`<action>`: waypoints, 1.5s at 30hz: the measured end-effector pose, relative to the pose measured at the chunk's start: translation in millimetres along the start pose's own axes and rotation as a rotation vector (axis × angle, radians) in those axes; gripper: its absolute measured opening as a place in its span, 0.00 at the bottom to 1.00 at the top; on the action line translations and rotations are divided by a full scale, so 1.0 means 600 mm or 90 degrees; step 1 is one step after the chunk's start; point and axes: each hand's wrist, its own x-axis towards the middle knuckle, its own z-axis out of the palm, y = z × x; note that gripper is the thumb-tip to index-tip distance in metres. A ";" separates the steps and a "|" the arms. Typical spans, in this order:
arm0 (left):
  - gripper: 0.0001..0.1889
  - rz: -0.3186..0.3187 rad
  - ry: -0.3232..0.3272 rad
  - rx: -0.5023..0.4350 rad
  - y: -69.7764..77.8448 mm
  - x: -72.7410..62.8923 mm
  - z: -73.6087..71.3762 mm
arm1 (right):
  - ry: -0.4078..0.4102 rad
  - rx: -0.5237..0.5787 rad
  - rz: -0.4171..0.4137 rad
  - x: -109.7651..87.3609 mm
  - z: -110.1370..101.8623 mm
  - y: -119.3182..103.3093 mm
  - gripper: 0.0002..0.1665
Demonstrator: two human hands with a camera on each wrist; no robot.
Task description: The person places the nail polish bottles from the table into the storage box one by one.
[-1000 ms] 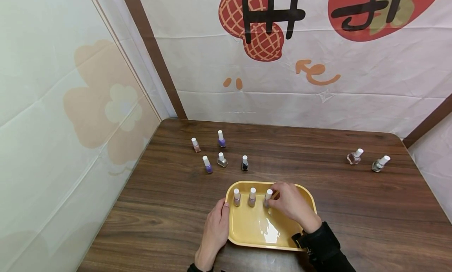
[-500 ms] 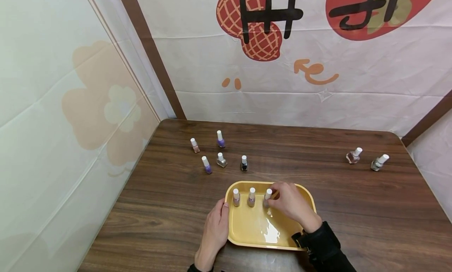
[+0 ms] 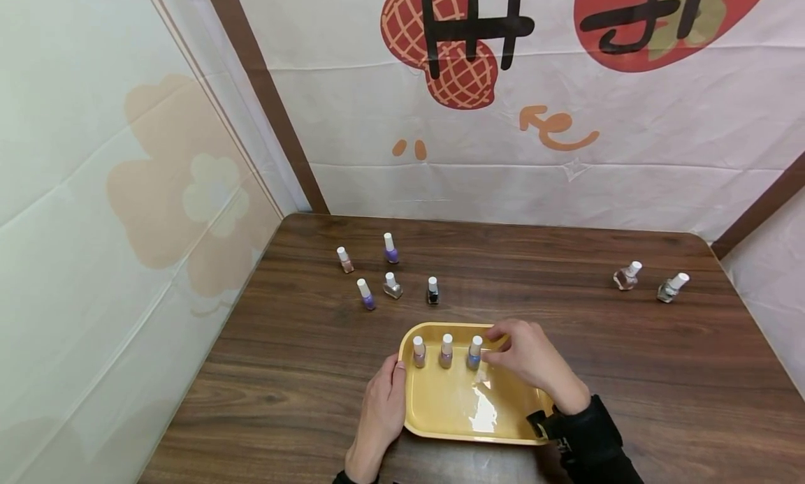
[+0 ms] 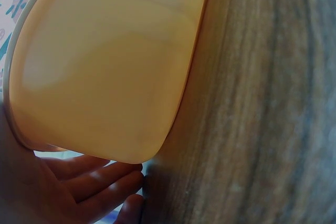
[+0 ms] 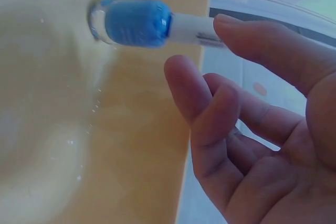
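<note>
A yellow tray (image 3: 440, 418) carries three white-capped nail polish bottles standing in a row along its far side. Two are mauve, a left bottle (image 3: 419, 355) and a middle bottle (image 3: 446, 355); the third is a blue nail polish bottle (image 3: 474, 357). My left hand (image 3: 381, 404) holds the tray's left side, thumb at the rim and fingers against the outer wall (image 4: 110, 77). Just right of the blue bottle is my right hand (image 3: 531, 355), thumb and fingers spread apart. In the right wrist view its thumb (image 5: 262, 40) overlaps the bottle's white cap (image 5: 194, 29).
Beyond the tray, to the left, stand several bottles: a pinkish bottle (image 3: 345, 260), two purple bottles, one a far purple bottle (image 3: 391, 252), a silvery bottle (image 3: 393, 287) and a black bottle (image 3: 432, 292). A brownish bottle (image 3: 626, 277) and a grey-green bottle (image 3: 671, 288) are far right.
My right hand has let go of the blue nail polish bottle and moved slightly right, so the bottle's blue body now shows. The left hand stays at the tray.
</note>
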 end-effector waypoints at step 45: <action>0.20 -0.002 -0.003 0.004 -0.005 0.002 0.005 | 0.423 0.100 0.349 0.024 -0.170 0.258 0.27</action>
